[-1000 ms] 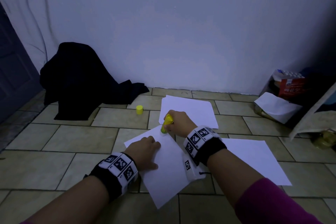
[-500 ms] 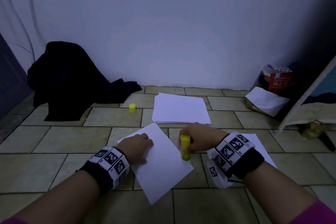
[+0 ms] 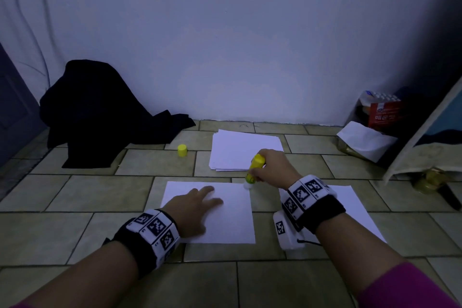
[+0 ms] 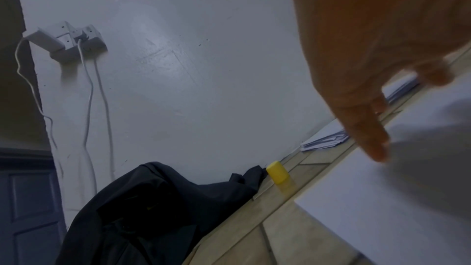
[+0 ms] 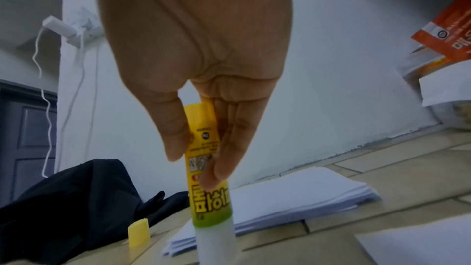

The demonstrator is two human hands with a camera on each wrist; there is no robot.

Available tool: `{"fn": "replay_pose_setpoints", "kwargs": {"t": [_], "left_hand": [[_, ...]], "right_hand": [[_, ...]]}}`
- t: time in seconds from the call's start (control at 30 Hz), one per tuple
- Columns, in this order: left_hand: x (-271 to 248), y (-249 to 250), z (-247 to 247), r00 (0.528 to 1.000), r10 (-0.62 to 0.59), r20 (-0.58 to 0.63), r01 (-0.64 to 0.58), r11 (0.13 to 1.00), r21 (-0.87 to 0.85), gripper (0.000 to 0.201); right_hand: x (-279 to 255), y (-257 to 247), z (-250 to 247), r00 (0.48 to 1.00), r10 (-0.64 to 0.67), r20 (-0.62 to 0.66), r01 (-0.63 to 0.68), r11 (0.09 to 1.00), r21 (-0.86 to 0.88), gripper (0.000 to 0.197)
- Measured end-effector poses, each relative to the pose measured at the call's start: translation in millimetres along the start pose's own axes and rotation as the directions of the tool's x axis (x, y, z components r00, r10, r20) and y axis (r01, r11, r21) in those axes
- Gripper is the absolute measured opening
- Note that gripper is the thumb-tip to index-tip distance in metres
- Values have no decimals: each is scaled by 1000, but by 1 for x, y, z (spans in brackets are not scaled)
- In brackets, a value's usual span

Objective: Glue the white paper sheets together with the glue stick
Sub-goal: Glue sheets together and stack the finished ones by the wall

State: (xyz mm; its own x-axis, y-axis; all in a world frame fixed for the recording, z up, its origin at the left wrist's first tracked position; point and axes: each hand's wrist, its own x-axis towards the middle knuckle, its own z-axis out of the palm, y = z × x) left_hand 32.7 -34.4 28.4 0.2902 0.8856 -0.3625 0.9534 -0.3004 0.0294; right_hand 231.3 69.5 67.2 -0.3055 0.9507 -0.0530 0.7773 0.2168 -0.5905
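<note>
A white paper sheet (image 3: 225,217) lies square on the tiled floor in front of me. My left hand (image 3: 197,204) rests flat on it with straight fingers (image 4: 369,140). My right hand (image 3: 272,167) grips a yellow glue stick (image 3: 255,167), tilted, with its white tip touching the sheet's far right corner. In the right wrist view thumb and fingers pinch the glue stick (image 5: 203,160). A second white sheet (image 3: 350,207) lies under my right wrist. A stack of white paper (image 3: 245,149) sits beyond, near the wall.
The yellow glue cap (image 3: 182,150) stands on the floor left of the stack. A black cloth heap (image 3: 100,112) lies at the back left. A red box and crumpled paper (image 3: 367,142) sit at the back right beside a leaning board (image 3: 425,137).
The sheet under my left hand has turned from slanted to square. My right hand carried the glue stick from the sheet's right edge up to its far right corner.
</note>
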Motion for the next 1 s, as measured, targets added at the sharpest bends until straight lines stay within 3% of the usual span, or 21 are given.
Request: {"fn": "replay_pose_setpoints", "kwargs": {"t": [0.17,0.37,0.67,0.87,1.0], "left_hand": [[3,-1,-3,1000,-12,9,11,998,66,72],[11,3,-2,999,10,41,-11,1000,9,69],[12,-4,-6,998,13,62,-14,1000,9,72],[13,-6,-5,998,35,50,-36,999,17,80],[14,-5,-6,997,46,64,-50,997,65,76]], "right_hand": [[11,-8,18,1000,-1,-23,1,1000,26,28],[15,-20,41,998,-19,-64,27,991,131,30],[7,-26,18,978,2,209,47,973,-227,32],[-13,-14,6,955,11,295,94,937,-338,31],[-17,-14,-2,946,8,323,106,936,-334,17]]}}
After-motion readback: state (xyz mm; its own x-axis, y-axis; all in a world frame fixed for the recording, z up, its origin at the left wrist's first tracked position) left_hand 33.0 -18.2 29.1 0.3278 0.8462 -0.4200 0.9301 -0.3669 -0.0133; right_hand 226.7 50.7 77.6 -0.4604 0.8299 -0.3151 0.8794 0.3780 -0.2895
